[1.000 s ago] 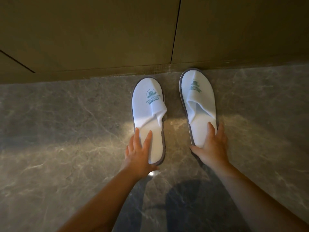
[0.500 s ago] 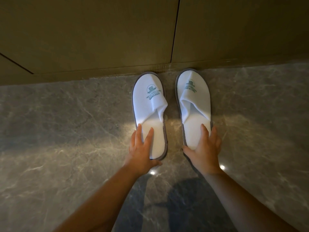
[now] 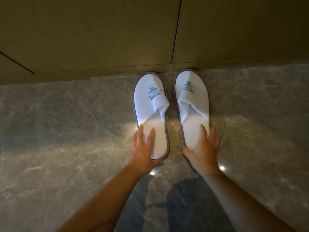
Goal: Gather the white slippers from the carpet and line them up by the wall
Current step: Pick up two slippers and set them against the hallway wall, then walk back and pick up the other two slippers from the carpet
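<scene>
Both slippers have slid closer to the wall since a second ago, and the gap between them has narrowed, so they now lie nearly parallel with toes pointing at the baseboard. Left slipper (image 3: 151, 113) sits with its toe just short of the wall (image 3: 93, 36), while the right slipper (image 3: 192, 104) has its toe touching or almost touching the wall's base. Each is white with a grey sole edge and a green printed logo on the upper. They rest on grey marbled floor (image 3: 58, 139), not on carpet. The left hand (image 3: 142, 154) lies flat, fingers spread, on the heel of the left slipper, thumb at the heel rim. The right hand (image 3: 204, 153) lies flat and spread over the heel of the right slipper, covering its back end
</scene>
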A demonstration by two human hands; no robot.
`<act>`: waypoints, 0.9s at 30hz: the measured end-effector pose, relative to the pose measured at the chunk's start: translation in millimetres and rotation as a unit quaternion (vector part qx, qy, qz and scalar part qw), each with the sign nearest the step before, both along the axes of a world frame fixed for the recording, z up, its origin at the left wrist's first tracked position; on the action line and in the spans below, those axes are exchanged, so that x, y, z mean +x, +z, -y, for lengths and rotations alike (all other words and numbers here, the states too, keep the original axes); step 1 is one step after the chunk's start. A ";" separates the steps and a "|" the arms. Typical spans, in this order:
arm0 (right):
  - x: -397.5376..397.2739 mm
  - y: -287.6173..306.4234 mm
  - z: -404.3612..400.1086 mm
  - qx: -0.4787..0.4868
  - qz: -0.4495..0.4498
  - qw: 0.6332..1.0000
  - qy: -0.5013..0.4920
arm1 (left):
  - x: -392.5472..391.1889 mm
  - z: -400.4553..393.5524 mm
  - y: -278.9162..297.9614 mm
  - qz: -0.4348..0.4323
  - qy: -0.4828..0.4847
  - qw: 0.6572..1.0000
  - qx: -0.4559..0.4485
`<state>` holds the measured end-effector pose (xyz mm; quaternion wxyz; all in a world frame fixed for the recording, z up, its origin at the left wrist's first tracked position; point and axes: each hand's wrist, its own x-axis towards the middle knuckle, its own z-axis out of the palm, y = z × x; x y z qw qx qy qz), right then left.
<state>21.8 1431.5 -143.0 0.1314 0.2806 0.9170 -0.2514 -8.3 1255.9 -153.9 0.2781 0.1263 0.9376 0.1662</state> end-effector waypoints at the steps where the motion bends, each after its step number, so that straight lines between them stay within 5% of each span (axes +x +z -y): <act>1: 0.0 -0.2 -0.2 0.002 0.003 1.000 0.004 | -0.1 0.0 0.4 0.002 0.001 1.000 -0.001; 7: -4.3 15.6 -5.6 0.016 -0.010 1.000 0.016 | -7.6 1.6 18.8 -0.001 -0.002 1.000 -0.018; 12: 0.6 93.9 -3.7 -0.044 -0.076 0.996 0.001 | -9.0 12.2 100.3 0.033 0.053 0.998 0.008; 19: 13.3 310.3 39.5 -0.184 -0.070 0.976 0.088 | 31.9 57.5 319.2 0.089 0.154 0.980 0.088; 27: 7.2 570.3 139.1 -0.272 -0.061 0.937 0.211 | 65.6 136.9 594.5 0.020 0.296 0.946 0.132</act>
